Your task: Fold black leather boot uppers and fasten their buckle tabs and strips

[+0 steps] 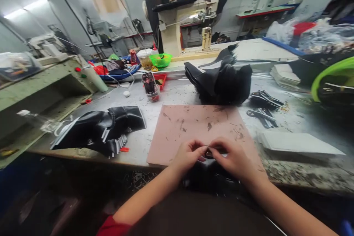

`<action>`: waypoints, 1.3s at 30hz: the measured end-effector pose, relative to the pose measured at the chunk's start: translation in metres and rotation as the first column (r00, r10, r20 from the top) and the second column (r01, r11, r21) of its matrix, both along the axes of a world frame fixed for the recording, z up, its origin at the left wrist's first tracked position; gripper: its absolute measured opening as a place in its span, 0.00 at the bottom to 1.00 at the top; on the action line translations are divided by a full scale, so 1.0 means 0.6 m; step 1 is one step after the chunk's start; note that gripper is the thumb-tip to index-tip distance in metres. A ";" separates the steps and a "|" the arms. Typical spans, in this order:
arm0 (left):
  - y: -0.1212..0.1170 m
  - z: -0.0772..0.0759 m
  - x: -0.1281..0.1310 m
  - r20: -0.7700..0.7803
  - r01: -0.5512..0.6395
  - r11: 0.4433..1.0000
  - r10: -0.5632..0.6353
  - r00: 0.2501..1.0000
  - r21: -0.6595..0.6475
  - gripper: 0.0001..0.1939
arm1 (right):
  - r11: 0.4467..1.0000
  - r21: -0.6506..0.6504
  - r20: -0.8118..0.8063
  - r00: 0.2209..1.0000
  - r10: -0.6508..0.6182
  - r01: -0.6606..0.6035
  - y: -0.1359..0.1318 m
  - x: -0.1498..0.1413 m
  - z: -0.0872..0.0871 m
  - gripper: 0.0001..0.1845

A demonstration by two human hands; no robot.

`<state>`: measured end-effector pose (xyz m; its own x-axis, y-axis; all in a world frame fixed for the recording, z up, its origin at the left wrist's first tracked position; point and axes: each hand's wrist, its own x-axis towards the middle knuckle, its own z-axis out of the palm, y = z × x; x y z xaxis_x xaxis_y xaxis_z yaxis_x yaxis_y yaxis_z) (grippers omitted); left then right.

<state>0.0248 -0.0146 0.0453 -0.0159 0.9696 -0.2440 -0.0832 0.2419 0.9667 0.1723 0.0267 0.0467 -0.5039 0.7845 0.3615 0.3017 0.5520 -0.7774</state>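
My left hand (191,152) and my right hand (229,156) meet at the near edge of a pink board (179,129). Thumbs and fingertips of both are pinched together on a small dark piece with a shiny, ring-like edge (209,153); its exact kind is hard to make out. Below the fingers, over my lap, lies shiny black leather-like material (211,175), partly covered by my hands. Whether the small piece is joined to it cannot be seen.
Black shiny pieces with white edges (92,129) lie left. Behind the board is a black material stack (221,81); right are black straps (264,116) and white sheets (298,143). A phone (149,84) leans on a cup. A sewing machine (170,31) stands at the back.
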 end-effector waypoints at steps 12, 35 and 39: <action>-0.009 0.005 0.007 -0.300 0.059 0.971 0.014 0.954 0.232 0.07 | 0.948 0.316 0.117 0.993 -0.003 -0.034 0.012 0.003 0.009 0.05; -0.003 0.012 0.025 -0.112 -0.063 0.997 0.067 0.991 0.037 0.02 | 0.966 0.243 -0.044 0.996 -0.076 0.084 -0.005 0.005 -0.002 0.06; 0.003 0.005 0.021 -0.071 -0.050 0.991 0.042 0.997 -0.123 0.05 | 0.893 -0.450 -0.386 0.907 -0.170 -0.024 0.004 0.039 -0.008 0.06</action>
